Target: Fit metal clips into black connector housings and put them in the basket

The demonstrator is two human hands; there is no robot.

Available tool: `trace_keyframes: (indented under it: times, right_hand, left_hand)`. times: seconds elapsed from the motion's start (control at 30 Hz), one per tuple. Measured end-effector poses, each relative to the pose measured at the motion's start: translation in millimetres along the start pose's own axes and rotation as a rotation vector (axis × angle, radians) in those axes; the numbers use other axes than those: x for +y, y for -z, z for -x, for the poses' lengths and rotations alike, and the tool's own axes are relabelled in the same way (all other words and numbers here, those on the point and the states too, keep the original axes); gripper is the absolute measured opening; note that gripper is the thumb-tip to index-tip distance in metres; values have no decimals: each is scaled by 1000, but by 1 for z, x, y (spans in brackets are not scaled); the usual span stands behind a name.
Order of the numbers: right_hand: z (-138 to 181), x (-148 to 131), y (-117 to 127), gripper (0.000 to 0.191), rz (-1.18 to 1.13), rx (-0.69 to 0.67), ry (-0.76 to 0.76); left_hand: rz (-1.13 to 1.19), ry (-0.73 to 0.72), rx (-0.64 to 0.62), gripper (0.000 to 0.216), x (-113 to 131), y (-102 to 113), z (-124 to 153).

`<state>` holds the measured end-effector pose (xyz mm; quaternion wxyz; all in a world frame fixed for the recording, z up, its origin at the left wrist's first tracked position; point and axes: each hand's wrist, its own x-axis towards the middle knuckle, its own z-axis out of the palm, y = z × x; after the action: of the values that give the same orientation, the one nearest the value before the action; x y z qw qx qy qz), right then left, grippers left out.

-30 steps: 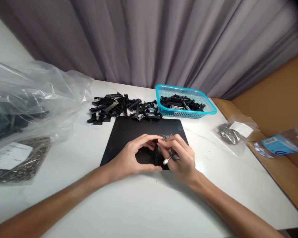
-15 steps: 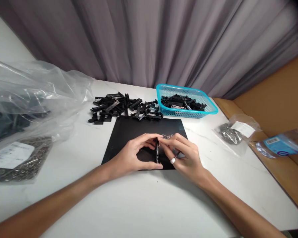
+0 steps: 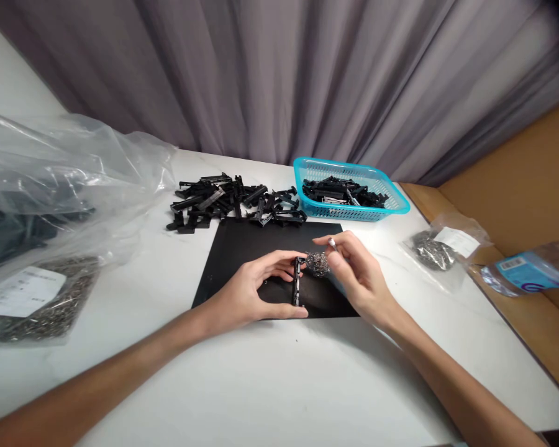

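My left hand (image 3: 256, 282) holds a narrow black plastic part (image 3: 297, 282) on end between its thumb and fingers, above the black mat (image 3: 242, 248). My right hand (image 3: 358, 273) is curled round a slim tool with a white end (image 3: 332, 243); the kind of tool is not clear, as the fingers cover most of it. Between the two hands, on the mat, lies a small heap of tiny shiny metal pieces (image 3: 317, 264). The right fingers are just beside this heap, apart from the black part.
Behind the mat is a pile of similar black parts (image 3: 214, 198). A blue basket (image 3: 354, 213) holds more. On the left lie a large clear bag (image 3: 97, 155) and a labelled bag of metal pieces (image 3: 56, 304). On the right are another small bag (image 3: 431, 251) and a plastic bottle (image 3: 531, 270).
My right hand has moved away from the black part, to the right and up, and the tool has turned in its fingers. The metal heap shows more fully. My left hand stays nearly still.
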<state>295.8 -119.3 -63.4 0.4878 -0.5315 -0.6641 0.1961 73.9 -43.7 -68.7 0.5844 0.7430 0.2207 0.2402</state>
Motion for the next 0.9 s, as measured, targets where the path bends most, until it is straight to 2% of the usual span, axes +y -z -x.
trace_keyframes:
  times: [0.1,0.2,0.37,0.47,0.67,0.9]
  right_hand:
    - [-4,3,9,31,19,-50,-17]
    - [-7,5,16,21,-8,-100,-66]
    - [-8,1,18,17,-184,-55,-152]
    - [-8,1,14,13,-180,-37,-119]
    - [-7,0,9,7,29,-61,30]
    - [-7,1,9,5,62,-115,76]
  left_hand:
    - [4,4,7,71,0,0,-1]
    - [-18,-13,18,68,0,0,-1]
    - [-183,11,46,68,2,2,0]
    - [-244,15,47,68,4,3,0]
    - [-293,-20,61,66,3,2,0]
    - [-292,-11,52,68,2,2,-1]
